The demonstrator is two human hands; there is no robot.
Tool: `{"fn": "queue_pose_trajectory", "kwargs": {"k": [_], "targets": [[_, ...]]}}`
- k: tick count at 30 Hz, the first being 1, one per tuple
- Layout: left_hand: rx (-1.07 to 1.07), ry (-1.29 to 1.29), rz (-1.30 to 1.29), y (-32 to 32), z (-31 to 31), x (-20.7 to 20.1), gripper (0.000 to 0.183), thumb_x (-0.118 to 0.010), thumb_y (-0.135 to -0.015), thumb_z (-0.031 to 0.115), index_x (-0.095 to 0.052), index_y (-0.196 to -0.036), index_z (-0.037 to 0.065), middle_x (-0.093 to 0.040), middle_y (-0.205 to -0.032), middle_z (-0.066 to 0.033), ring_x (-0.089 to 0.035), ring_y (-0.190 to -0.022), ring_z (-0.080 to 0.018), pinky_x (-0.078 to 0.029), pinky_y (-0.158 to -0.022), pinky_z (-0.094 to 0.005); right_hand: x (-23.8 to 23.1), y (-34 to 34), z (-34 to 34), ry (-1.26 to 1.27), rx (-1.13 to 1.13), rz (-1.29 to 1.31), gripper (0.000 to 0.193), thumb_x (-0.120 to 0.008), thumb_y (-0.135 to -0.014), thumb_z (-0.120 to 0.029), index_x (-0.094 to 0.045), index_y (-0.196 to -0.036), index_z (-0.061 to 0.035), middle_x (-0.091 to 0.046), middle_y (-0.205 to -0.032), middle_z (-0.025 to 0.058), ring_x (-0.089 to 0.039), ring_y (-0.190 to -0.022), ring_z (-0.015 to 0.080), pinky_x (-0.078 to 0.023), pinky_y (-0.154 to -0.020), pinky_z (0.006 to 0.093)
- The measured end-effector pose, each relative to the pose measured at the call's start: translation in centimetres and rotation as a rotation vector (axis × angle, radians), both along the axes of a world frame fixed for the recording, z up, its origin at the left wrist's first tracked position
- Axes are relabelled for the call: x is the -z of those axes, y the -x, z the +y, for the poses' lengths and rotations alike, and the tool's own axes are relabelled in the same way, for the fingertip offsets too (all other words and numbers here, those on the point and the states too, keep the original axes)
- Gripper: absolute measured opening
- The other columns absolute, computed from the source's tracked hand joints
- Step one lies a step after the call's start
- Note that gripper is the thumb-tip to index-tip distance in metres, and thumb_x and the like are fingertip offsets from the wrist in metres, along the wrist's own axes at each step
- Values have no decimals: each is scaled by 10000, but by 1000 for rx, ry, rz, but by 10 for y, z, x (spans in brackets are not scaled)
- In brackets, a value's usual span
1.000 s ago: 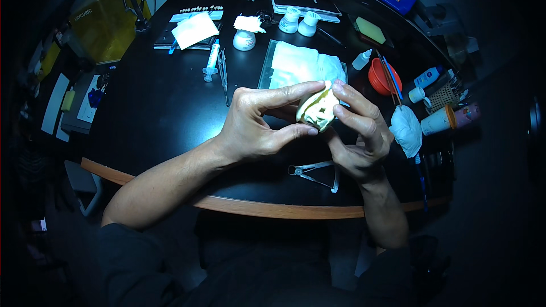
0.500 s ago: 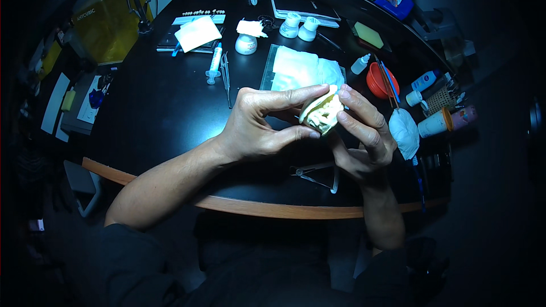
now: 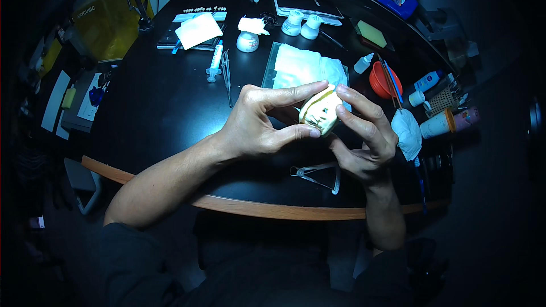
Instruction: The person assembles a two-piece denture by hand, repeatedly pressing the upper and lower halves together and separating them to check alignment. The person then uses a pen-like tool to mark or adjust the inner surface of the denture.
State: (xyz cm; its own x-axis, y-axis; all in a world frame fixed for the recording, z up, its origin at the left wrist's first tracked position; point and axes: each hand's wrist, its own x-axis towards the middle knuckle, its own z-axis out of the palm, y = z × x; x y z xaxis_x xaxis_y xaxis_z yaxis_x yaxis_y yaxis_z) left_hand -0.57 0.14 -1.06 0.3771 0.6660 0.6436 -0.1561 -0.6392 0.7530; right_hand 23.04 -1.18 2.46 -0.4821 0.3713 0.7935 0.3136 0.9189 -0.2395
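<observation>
Holding a pale yellow dental cast: two bare hands, the piece raised above the near part of a black desk, in front of a paper towel.

Left hand: closed to a narrow span on the cast's left side, index finger along the top, thumb along the lower edge.

Right hand: fingers bent, also holding the cast, index and middle tips against its right side; whether the thumb bears on it cannot be told.

Below the hands: one metal caliper, lying flat near the wooden desk edge.

Behind the hands: one glass slab, bearing the folded white paper towel.

Left of the slab: one pair of tweezers; one syringe, white with blue; one jar topped with crumpled tissue.

Far left of the desk: one white pad, just in front of a row of tooth-shaped shade tabs.

Far side: two white-lidded jars, side by side.

Right: one dropper bottle; one red bowl, with slender brushes across it; one bundled white cloth, near the right hand.
</observation>
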Motion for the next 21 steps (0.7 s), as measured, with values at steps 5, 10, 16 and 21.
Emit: {"fn": "queue_pose_trajectory", "kwargs": {"k": [5,10,16,21], "targets": [[49,232,60,2,-3,-3,661,-828,-881,90,-569,-1485,21,-735,-1264,-193,-738,-1068,-190,-617,-911,-339,-4,-3,0,85,35,-83,620,-867,-651,11,-722,-1253,-20,-661,-1301,199,-695,-1177,351,-614,-1004,442],[153,456,44,3,-3,-6,631,-801,-918,115,-557,-1486,-8,-738,-1216,-180,-728,-1038,-171,-618,-879,-322,-1,-3,1,204,-13,-22,644,-957,-681,-126,-721,-1271,-20,-670,-1209,191,-706,-1128,283,-656,-829,355],[193,491,18,5,-1,-3,618,-795,-935,187,-569,-1467,-32,-740,-1186,-172,-732,-1002,-168,-612,-861,-297,-4,-3,1,171,5,-76,706,-994,-673,-274,-723,-1275,-24,-672,-1180,164,-712,-1020,234,-648,-724,299],[301,614,-24,6,0,-7,620,-749,-913,183,-573,-1462,-45,-743,-1126,-156,-725,-909,-145,-598,-843,-280,-2,-2,1,150,15,-78,741,-999,-654,-337,-729,-1272,-30,-671,-1143,147,-700,-968,207,-627,-673,284]]}}
